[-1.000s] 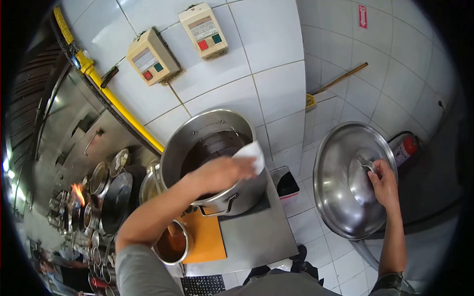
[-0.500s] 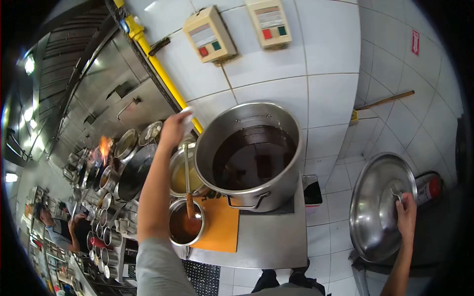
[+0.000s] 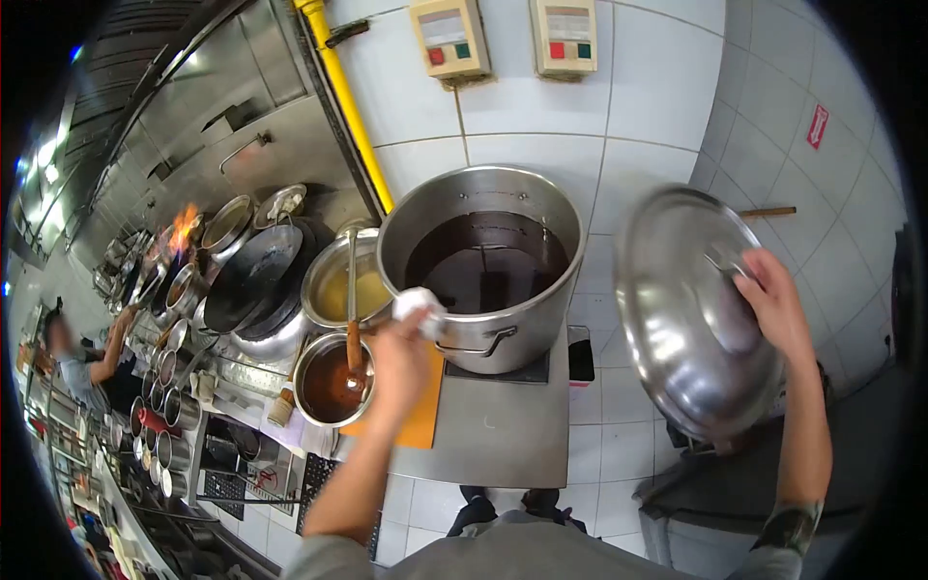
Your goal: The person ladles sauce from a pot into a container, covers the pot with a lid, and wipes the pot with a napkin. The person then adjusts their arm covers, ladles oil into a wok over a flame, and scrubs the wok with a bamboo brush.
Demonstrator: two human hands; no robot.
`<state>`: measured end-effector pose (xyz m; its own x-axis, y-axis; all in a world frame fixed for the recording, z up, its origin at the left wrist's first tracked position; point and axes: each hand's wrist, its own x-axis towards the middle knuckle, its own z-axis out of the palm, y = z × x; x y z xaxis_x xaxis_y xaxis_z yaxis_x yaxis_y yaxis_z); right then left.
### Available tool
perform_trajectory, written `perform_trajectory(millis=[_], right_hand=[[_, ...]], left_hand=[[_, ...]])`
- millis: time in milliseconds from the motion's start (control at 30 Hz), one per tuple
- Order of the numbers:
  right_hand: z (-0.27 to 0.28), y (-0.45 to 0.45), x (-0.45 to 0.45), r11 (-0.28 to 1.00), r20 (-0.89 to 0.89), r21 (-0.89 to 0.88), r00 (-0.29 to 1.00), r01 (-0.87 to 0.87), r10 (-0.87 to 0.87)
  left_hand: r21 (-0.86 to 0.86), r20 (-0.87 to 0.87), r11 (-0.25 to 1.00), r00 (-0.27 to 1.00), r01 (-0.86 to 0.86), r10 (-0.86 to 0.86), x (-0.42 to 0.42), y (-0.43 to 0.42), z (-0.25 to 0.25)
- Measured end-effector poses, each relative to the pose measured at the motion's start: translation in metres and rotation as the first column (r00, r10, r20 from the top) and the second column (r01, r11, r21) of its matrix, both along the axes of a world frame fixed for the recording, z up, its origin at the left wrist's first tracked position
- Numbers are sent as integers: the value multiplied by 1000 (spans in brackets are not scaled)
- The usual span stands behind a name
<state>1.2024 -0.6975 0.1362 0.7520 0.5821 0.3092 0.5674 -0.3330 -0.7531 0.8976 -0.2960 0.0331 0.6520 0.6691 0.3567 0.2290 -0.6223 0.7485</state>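
Note:
My left hand (image 3: 398, 365) is closed on a crumpled white cloth (image 3: 420, 307), beside the near left side of a large steel stockpot (image 3: 483, 340). Dark brown liquid (image 3: 454, 261) partly fills that pot, which is uncovered. Off to the right, my right hand (image 3: 776, 304) grips the handle of a big domed pot lid (image 3: 681, 309), held tilted in the air. A ladle (image 3: 354, 343) with a wooden handle lies across a smaller pot (image 3: 302, 391) of reddish-brown liquid, left of my left hand.
An orange board (image 3: 418, 425) lies on the steel table (image 3: 503, 440). A pan (image 3: 314, 307) of yellowish liquid sits behind the small pot. Woks (image 3: 251, 275) and a flame (image 3: 184, 227) are farther left, where another person (image 3: 87, 372) works. A brush (image 3: 281, 408) lies nearby.
My left hand has come down and right with the cloth, from near the yellow pipe to the stockpot's side. The lid in my right hand has moved up and left, closer to the pot.

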Motion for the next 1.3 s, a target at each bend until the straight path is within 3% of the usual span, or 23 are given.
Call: perform_trajectory(millis=[100, 133, 167, 267, 433, 600, 633, 767, 867, 967, 1000, 1067, 1100, 1133, 1200, 1267, 1300], right_hand=[[30, 91, 6, 984, 166, -125, 975, -129, 149], [36, 125, 7, 973, 224, -173, 956, -152, 189], [41, 158, 10, 951, 220, -234, 942, -201, 253], [28, 259, 28, 895, 264, -294, 871, -336, 414], [7, 375, 12, 852, 277, -396, 839, -343, 467], [-8, 417, 0, 818, 218, -442, 840, -369, 497], [-14, 420, 0, 818, 218, -443, 841, -367, 496], [-21, 422, -2, 820, 194, -445, 856, -359, 480], [-25, 414, -7, 827, 234, -447, 848, -341, 476], [-26, 404, -19, 871, 367, -406, 824, -275, 431], [-21, 397, -37, 911, 490, -290, 771, -295, 406], [3, 379, -93, 933, 708, -53, 646, -355, 286], [10, 366, -123, 866, 454, -72, 757, -495, 471], [11, 354, -151, 781, 162, -40, 767, -624, 621], [-4, 344, -195, 684, 160, 40, 681, -728, 715], [-13, 347, -212, 724, 192, 45, 717, -688, 670], [-8, 350, -212, 751, 291, 29, 725, -659, 625]], left_hand=[[-67, 78, 945, 946, 319, -314, 14, -77, -2], [-79, 189, 915, 907, 397, -377, 21, -93, -12], [-59, 158, 922, 915, 384, -371, 14, -111, 2], [-150, 144, 933, 941, 327, -306, -22, -118, 6], [-268, 115, 961, 992, 74, -44, -126, -71, -19], [-452, 172, 877, 949, -164, 266, -201, -40, -25], [-470, 19, 848, 957, -247, 290, -217, -34, -23], [-493, 105, 826, 924, -273, 368, -220, -17, -26], [-379, 115, 901, 956, -210, 271, -215, -1, -41], [-335, 233, 937, 956, -94, 179, -183, 8, -13], [-299, 260, 947, 945, -114, 196, -172, 13, -14], [-400, 336, 912, 912, -88, 235, -149, 30, -13], [-579, 454, 813, 851, 57, 264, -131, 33, 2], [-703, 552, 675, 769, 223, 321, -111, 34, 18], [-656, 636, 667, 735, 354, 235, -77, 38, 26], [-613, 705, 614, 696, 497, 141, -47, 39, 25], [-651, 698, 564, 692, 508, 183, -45, 39, 30]])
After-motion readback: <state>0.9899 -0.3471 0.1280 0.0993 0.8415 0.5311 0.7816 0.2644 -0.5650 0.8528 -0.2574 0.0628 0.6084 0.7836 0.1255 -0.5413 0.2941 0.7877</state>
